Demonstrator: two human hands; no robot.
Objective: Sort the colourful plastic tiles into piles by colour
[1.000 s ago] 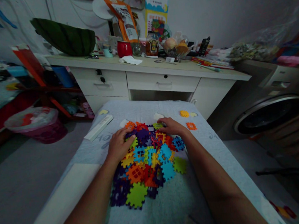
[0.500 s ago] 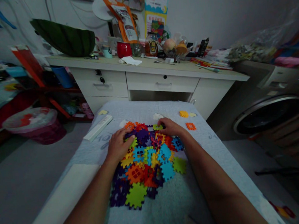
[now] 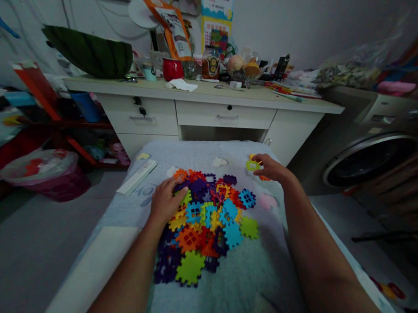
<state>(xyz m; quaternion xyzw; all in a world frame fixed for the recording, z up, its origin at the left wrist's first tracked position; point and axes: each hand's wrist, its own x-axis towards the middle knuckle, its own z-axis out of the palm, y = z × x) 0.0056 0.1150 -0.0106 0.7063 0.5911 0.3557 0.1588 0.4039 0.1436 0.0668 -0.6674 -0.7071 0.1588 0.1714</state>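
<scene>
A heap of plastic interlocking tiles with notched edges, in purple, orange, red, yellow, blue and green, covers the middle of the cloth. My left hand (image 3: 165,200) lies against the heap's left side, thumb and fingers apart, near an orange tile (image 3: 180,174). To the right of the heap, my right hand (image 3: 272,168) pinches a light green window tile (image 3: 251,166). Beneath and behind those fingers, an orange tile (image 3: 264,178) and a yellow tile (image 3: 252,157) show only in part. A solid green tile (image 3: 190,267) is at the heap's near edge.
A long white box (image 3: 137,177) lies on the cloth at left, and a larger white panel (image 3: 91,274) is under my left forearm. Beyond stands a white desk (image 3: 227,114) crowded with jars and a watermelon-shaped object (image 3: 90,52). A washing machine (image 3: 368,140) is at right.
My right hand has moved right from the heap's far edge, carrying the light green window tile towards the separate yellow and orange tiles. My left hand has stayed in place.
</scene>
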